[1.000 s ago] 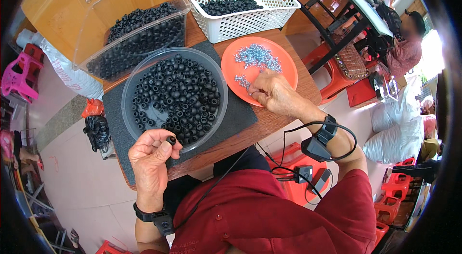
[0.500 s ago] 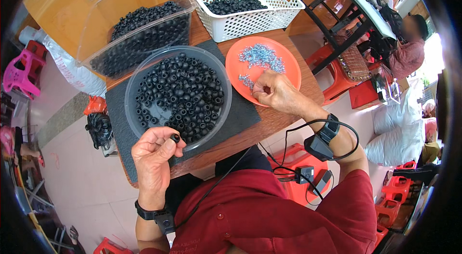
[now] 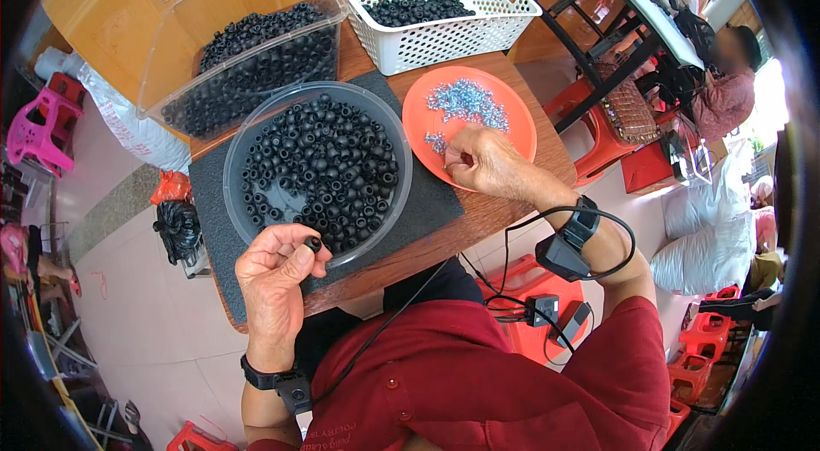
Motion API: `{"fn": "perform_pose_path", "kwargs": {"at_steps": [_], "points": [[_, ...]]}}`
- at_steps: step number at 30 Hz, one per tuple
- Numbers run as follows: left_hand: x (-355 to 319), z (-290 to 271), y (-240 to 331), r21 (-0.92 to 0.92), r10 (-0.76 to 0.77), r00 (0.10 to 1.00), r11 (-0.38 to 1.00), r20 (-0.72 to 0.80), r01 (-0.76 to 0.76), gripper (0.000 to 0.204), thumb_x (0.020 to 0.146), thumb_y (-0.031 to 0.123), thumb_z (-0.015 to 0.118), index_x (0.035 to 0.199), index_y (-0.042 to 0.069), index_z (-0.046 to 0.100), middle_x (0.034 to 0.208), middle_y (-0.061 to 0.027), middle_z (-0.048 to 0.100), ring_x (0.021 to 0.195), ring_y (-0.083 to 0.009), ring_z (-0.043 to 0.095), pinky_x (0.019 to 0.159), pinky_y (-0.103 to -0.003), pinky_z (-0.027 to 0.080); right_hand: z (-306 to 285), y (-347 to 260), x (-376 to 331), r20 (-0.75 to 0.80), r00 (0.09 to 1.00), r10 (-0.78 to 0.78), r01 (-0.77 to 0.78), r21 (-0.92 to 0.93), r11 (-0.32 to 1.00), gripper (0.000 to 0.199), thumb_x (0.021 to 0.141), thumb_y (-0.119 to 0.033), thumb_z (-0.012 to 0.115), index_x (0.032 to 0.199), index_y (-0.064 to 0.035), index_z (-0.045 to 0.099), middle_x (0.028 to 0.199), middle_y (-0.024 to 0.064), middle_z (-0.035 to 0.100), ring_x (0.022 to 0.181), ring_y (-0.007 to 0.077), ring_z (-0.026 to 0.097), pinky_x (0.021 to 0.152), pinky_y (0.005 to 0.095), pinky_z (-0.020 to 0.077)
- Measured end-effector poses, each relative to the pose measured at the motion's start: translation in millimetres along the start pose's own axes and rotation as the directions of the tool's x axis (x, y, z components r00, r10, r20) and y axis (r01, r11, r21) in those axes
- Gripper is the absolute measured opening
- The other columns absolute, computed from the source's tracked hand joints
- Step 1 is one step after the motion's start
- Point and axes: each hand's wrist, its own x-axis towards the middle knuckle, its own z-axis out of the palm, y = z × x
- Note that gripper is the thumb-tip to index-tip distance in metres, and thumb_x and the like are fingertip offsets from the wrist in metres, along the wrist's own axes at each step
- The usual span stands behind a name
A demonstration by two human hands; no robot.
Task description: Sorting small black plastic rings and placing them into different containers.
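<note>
Between the thumb and fingertips of my left hand is a small black hollow plastic piece, held at the near rim of a round clear tub. Many similar black pieces fill that tub. My right hand is closed, fingertips pinched down over the near part of an orange plate. Small shiny silvery-blue metal parts lie on the plate, with a smaller cluster beside my fingers. Whatever the right fingertips hold is hidden.
Behind the tub, a clear rectangular bin and a white perforated basket hold more black pieces. A dark mat lies on the wooden table. Cables run from my wrists to a red stool. Another person sits far right.
Hardly anything differs. My right hand stays pinched at the plate with a very slight shift, and my left hand keeps the black piece in the same place.
</note>
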Motion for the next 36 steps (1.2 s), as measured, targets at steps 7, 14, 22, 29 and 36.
{"fn": "perform_pose_path", "kwargs": {"at_steps": [7,14,22,29,36], "points": [[-1.1,-2.0,-1.7,-0.002,0.008,1.000,1.000,0.028,-0.008,0.018,0.082,0.003,0.068,0.097,-0.005,0.063,0.084,-0.0114,0.067,0.067,-0.0132,0.062,0.062,-0.023,0.049,-1.0,-29.2,-1.8,-0.088,0.996,-0.021,0.030,0.102,0.994,0.001,0.072,-0.001,0.059,0.072,0.0003,0.058,0.072,0.0074,0.057,0.069,0.0180,0.055,0.061,0.0305,0.0440],[-4.5,9.9,-4.2,0.071,0.060,0.998,0.996,-0.003,-0.060,0.024,0.082,0.009,0.071,0.100,-0.004,0.062,0.085,-0.0095,0.067,0.069,-0.0122,0.062,0.064,-0.021,0.050,24.9,-91.9,6.5,-0.058,0.987,-0.148,0.158,0.457,0.875,0.009,0.074,-0.006,0.065,0.078,0.0016,0.062,0.073,0.0108,0.058,0.068,0.0188,0.058,0.060,0.0299,0.0466],[-10.2,4.8,-7.9,0.254,0.185,0.981,0.948,0.055,-0.193,0.022,0.084,0.003,0.068,0.104,-0.003,0.062,0.087,-0.0029,0.062,0.076,-0.0077,0.058,0.068,-0.020,0.049,44.7,-114.9,17.3,0.153,0.980,-0.125,0.016,0.570,0.822,0.011,0.075,-0.006,0.063,0.079,0.0036,0.064,0.071,0.0114,0.063,0.067,0.0147,0.061,0.061,0.0299,0.0485],[-9.2,2.6,-7.0,0.407,0.289,0.947,0.855,0.139,-0.321,0.021,0.084,0.005,0.069,0.103,-0.002,0.064,0.088,0.0010,0.055,0.077,-0.0057,0.049,0.065,-0.019,0.043,48.8,-116.1,20.5,0.267,0.961,-0.070,-0.119,0.629,0.768,0.016,0.077,-0.011,0.064,0.081,0.0044,0.065,0.070,0.0089,0.065,0.068,0.0104,0.059,0.062,0.0287,0.0480],[-11.6,2.0,-5.3,0.350,0.250,0.965,0.899,0.080,-0.262,0.021,0.084,0.007,0.069,0.102,-0.003,0.063,0.088,-0.0032,0.061,0.073,-0.0079,0.056,0.065,-0.020,0.047,51.7,-124.0,19.0,0.265,0.964,0.030,-0.213,0.695,0.686,0.020,0.079,-0.017,0.068,0.079,0.0028,0.065,0.069,0.0041,0.062,0.067,0.0066,0.054,0.058,0.0251,0.0445]]}}
